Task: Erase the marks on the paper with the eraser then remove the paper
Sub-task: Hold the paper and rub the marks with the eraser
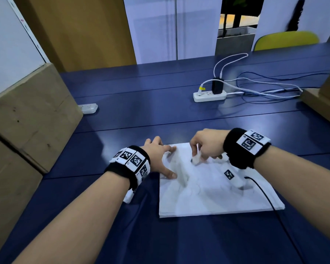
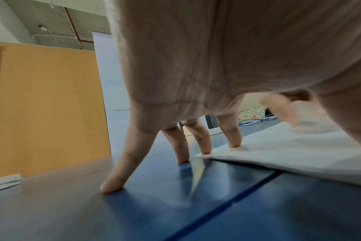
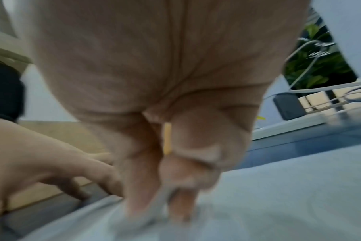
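A stack of white paper lies on the blue table, with faint grey smudged marks near its left side. My left hand is spread flat, thumb and fingertips pressing the paper's left edge and far corner. In the left wrist view two fingertips stand on the paper, the others on the table. My right hand pinches a white eraser pressed onto the paper. The right wrist view is blurred: the fingertips grip the eraser against the sheet.
Cardboard boxes stand along the left, another box at the right edge. A white power strip with a black adapter and tangled cables lies far right. A second white strip lies by the left box. A black cable crosses the paper's right side.
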A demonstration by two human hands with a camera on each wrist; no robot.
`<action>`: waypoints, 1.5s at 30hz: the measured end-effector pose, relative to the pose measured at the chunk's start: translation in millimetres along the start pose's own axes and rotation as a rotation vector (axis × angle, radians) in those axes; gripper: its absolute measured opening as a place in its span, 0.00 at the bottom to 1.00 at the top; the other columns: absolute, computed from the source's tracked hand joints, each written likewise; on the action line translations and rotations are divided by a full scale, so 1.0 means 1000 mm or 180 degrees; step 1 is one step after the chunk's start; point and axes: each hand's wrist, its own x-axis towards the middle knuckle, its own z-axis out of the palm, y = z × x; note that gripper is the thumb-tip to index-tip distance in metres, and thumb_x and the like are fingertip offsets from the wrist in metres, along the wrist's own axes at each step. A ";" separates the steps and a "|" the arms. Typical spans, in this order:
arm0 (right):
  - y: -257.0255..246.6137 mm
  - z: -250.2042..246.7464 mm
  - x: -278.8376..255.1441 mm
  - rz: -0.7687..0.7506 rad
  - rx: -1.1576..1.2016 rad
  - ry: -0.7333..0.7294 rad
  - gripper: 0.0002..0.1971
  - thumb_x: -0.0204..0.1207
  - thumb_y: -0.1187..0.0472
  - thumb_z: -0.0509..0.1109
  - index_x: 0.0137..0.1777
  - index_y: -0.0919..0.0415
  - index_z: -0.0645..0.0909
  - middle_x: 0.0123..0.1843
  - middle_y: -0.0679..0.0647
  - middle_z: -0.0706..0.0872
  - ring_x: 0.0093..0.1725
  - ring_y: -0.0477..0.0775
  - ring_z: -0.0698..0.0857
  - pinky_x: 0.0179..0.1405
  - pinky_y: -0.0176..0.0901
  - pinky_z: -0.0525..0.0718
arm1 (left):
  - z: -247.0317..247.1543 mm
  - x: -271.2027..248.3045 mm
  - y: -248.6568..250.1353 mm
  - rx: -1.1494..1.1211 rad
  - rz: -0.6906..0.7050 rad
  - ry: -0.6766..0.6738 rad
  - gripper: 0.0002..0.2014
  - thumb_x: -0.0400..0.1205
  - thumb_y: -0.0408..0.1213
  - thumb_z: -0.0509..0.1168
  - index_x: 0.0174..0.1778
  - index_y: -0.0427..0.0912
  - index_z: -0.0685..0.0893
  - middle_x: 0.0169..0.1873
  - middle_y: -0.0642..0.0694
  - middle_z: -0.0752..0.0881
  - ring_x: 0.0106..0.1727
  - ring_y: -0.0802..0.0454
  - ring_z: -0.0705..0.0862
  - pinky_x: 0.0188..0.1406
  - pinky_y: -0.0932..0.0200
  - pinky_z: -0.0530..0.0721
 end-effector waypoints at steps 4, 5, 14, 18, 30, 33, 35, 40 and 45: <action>0.005 -0.009 0.008 0.0179 0.0285 0.0760 0.05 0.70 0.59 0.74 0.44 0.57 0.83 0.41 0.61 0.90 0.24 0.56 0.80 0.15 0.38 0.78 | -0.001 -0.001 0.000 0.0003 -0.0008 0.0001 0.50 0.62 0.70 0.74 0.80 0.66 0.60 0.63 0.49 0.66 0.66 0.44 0.66 0.58 0.41 0.81; 0.005 -0.008 0.004 0.0112 0.0272 0.0673 0.03 0.71 0.60 0.74 0.42 0.56 0.83 0.40 0.60 0.90 0.24 0.55 0.79 0.15 0.37 0.77 | 0.000 -0.001 0.000 0.0001 -0.0002 0.0002 0.50 0.62 0.70 0.74 0.80 0.66 0.61 0.63 0.50 0.66 0.66 0.44 0.66 0.58 0.41 0.81; 0.007 -0.006 0.005 0.0138 0.0266 0.0542 0.04 0.70 0.61 0.74 0.44 0.55 0.83 0.39 0.61 0.92 0.25 0.59 0.82 0.16 0.40 0.79 | 0.001 -0.001 -0.001 -0.0057 0.0017 0.0041 0.50 0.62 0.70 0.74 0.80 0.65 0.61 0.63 0.50 0.66 0.66 0.45 0.66 0.59 0.41 0.81; 0.007 -0.004 -0.004 0.0028 0.0208 0.0282 0.07 0.70 0.66 0.72 0.42 0.53 0.82 0.43 0.59 0.90 0.25 0.57 0.80 0.17 0.39 0.79 | 0.002 0.000 -0.002 -0.0057 0.0034 0.0037 0.50 0.62 0.70 0.74 0.80 0.64 0.61 0.64 0.50 0.66 0.67 0.45 0.65 0.59 0.43 0.80; 0.002 -0.003 -0.003 -0.0049 0.0092 -0.0028 0.06 0.71 0.61 0.76 0.39 0.52 0.81 0.36 0.51 0.88 0.27 0.57 0.79 0.18 0.39 0.78 | 0.002 -0.001 -0.001 -0.0069 0.0044 0.0054 0.50 0.63 0.69 0.74 0.80 0.64 0.61 0.64 0.50 0.66 0.67 0.45 0.66 0.59 0.44 0.80; -0.001 0.002 -0.010 -0.0179 -0.0018 -0.0465 0.10 0.70 0.67 0.74 0.39 0.49 0.81 0.38 0.53 0.87 0.26 0.55 0.78 0.16 0.36 0.74 | 0.001 -0.001 -0.001 -0.0089 0.0042 0.0035 0.51 0.63 0.69 0.74 0.81 0.65 0.60 0.64 0.50 0.66 0.67 0.45 0.65 0.60 0.43 0.81; 0.003 -0.001 -0.004 -0.0058 0.0033 -0.0010 0.07 0.71 0.63 0.75 0.41 0.49 0.83 0.37 0.51 0.88 0.28 0.56 0.81 0.15 0.36 0.76 | 0.001 -0.001 0.000 -0.0075 0.0038 0.0033 0.50 0.63 0.69 0.74 0.80 0.65 0.60 0.64 0.50 0.66 0.67 0.45 0.65 0.59 0.43 0.81; 0.008 -0.007 -0.001 0.0034 0.0129 0.0559 0.07 0.73 0.57 0.77 0.39 0.50 0.80 0.38 0.51 0.88 0.33 0.57 0.85 0.17 0.43 0.83 | 0.002 -0.002 -0.001 -0.0092 0.0029 0.0036 0.51 0.62 0.69 0.74 0.81 0.65 0.60 0.64 0.50 0.66 0.67 0.45 0.65 0.59 0.44 0.80; -0.005 0.002 -0.009 -0.0247 -0.0104 -0.0354 0.08 0.72 0.63 0.76 0.42 0.49 0.82 0.39 0.52 0.87 0.29 0.56 0.80 0.16 0.38 0.78 | 0.000 -0.002 0.000 -0.0066 0.0036 0.0025 0.51 0.62 0.69 0.74 0.81 0.65 0.60 0.64 0.49 0.66 0.67 0.45 0.66 0.59 0.43 0.81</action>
